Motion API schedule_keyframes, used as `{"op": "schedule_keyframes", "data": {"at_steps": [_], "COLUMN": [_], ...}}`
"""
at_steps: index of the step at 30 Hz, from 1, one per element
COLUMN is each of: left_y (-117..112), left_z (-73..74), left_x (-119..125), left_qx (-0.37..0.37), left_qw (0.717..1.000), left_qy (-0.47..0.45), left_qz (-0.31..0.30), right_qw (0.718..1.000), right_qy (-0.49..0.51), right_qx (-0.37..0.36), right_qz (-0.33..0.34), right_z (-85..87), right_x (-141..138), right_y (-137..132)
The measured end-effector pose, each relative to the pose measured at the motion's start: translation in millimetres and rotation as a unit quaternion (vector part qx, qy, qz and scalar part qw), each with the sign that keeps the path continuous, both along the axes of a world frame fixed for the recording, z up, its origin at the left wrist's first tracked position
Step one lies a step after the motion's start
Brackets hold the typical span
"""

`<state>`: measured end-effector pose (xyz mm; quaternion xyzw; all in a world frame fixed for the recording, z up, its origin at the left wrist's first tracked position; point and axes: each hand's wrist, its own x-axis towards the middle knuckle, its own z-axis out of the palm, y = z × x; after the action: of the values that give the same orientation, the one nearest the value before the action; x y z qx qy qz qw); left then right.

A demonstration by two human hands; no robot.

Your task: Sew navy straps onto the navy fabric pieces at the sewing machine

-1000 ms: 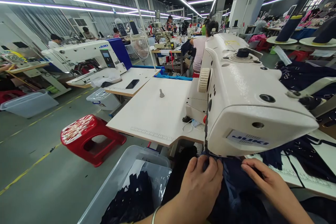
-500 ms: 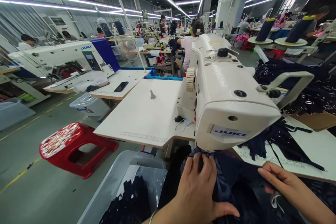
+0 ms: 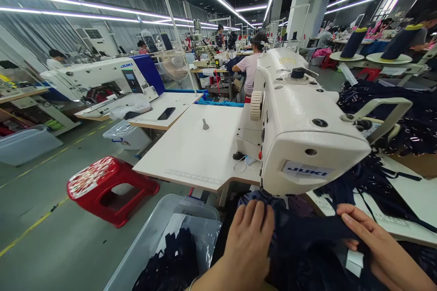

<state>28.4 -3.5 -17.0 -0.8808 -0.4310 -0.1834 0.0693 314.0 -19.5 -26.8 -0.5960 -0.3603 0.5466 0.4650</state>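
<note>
A white Juki sewing machine (image 3: 300, 122) stands on a white table (image 3: 198, 150) in front of me. Dark navy fabric (image 3: 307, 232) lies under its head and across my lap. My left hand (image 3: 251, 241) rests on the fabric just below the machine head, fingers together and pressed flat on the cloth. My right hand (image 3: 378, 245) pinches a stretched fold of the same navy fabric at the lower right. More navy pieces (image 3: 375, 182) are heaped on the table to the right of the machine.
A clear plastic bin (image 3: 164, 245) with dark cut pieces sits at my lower left. A red stool (image 3: 109, 186) stands on the grey floor. Another Juki machine (image 3: 102, 77) is at the left. A person in a pink top (image 3: 251, 70) sits ahead. Thread cones (image 3: 353, 41) stand at the right.
My left hand has slid slightly down and left on the fabric. My right hand now pulls a fold of navy cloth taut. The view shifted a little.
</note>
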Motion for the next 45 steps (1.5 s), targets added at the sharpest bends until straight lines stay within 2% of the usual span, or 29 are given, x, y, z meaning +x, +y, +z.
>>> {"op": "schedule_keyframes", "data": {"at_steps": [4, 6, 7, 8, 10, 12, 14, 20, 27, 31, 37, 41, 45], "left_y": [20.1, 27.5, 29.4, 30.2, 29.5, 28.2, 28.3, 30.8, 26.9, 26.7, 24.6, 22.5, 20.4], "left_z": [-17.9, -25.2, -27.3, -28.2, -27.3, -24.4, -21.7, -20.3, -22.9, -26.6, -29.9, -27.0, -22.3], "left_x": [-31.2, -37.8, -37.7, -35.7, -27.6, -18.5, -12.4, -11.4, -12.3, -12.4, -7.0, -4.3, -2.8], "left_qx": [0.059, 0.096, 0.115, 0.132, 0.161, 0.17, 0.166, 0.151, 0.141, 0.155, 0.172, 0.154, 0.137], "left_qw": [0.987, 0.976, 0.975, 0.978, 0.986, 0.981, 0.977, 0.984, 0.987, 0.981, 0.983, 0.986, 0.989], "left_qy": [0.01, 0.007, 0.005, 0.006, 0.025, 0.051, 0.063, 0.033, -0.001, 0.044, 0.015, -0.01, -0.011], "left_qz": [0.152, 0.198, 0.192, 0.16, 0.037, -0.083, -0.121, -0.09, -0.074, -0.104, -0.066, -0.063, -0.059], "right_qw": [0.995, 0.989, 0.985, 0.979, 0.963, 0.946, 0.934, 0.935, 0.936, 0.924, 0.895, 0.879, 0.873], "right_qy": [-0.041, -0.082, -0.108, -0.137, -0.199, -0.255, -0.286, -0.276, -0.272, -0.305, -0.324, -0.345, -0.363], "right_qx": [0.069, 0.101, 0.117, 0.134, 0.168, 0.189, 0.189, 0.153, 0.17, 0.178, 0.208, 0.224, 0.242], "right_qz": [0.056, 0.071, 0.071, 0.069, 0.063, 0.07, 0.097, 0.163, 0.147, 0.15, 0.227, 0.241, 0.219], "right_z": [2.8, -0.7, -2.8, -4.9, -8.0, -9.4, -9.4, -6.6, -8.8, -6.6, 5.8, 0.5, -7.0], "right_x": [-41.7, -64.4, -74.1, -82.0, -91.0, -91.0, -84.3, -62.9, -70.0, -74.3, -73.7, -68.3, -66.8], "right_y": [14.7, 23.2, 27.0, 30.3, 35.3, 37.8, 37.6, 27.7, 34.0, 42.5, 50.2, 47.3, 43.4]}}
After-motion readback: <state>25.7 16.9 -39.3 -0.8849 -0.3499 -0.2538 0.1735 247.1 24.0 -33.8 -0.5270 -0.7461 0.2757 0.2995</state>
